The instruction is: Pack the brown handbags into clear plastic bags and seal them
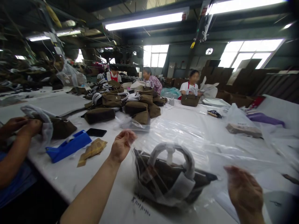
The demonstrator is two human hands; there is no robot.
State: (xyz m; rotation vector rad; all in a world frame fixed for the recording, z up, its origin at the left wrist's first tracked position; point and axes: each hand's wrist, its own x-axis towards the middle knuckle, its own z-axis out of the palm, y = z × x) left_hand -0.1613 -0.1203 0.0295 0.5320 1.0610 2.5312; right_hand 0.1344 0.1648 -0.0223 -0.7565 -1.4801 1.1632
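A dark brown handbag [161, 180] rests on the white table in front of me, inside a clear plastic bag [142, 189]. Pale wrapping covers its curved handles [171, 147]. My left hand [121, 144] is raised at the bag's upper left, its fingertips pinched on the clear film. To the right of the handbag is my right hand [245, 189], fingers slightly curled and pointing toward the film's edge. Blur and the hidden thumb leave its grip unclear. Black handwriting [141, 207] shows just below the handbag's left end.
At left lie a blue tape dispenser [68, 146], brown paper pieces [92, 151] and a black phone [96, 132]. A co-worker's hands [34, 126] handle another handbag there. Many brown handbags [137, 107] are heaped ahead, with several people behind. Plastic sheets [182, 130] cover the table's middle.
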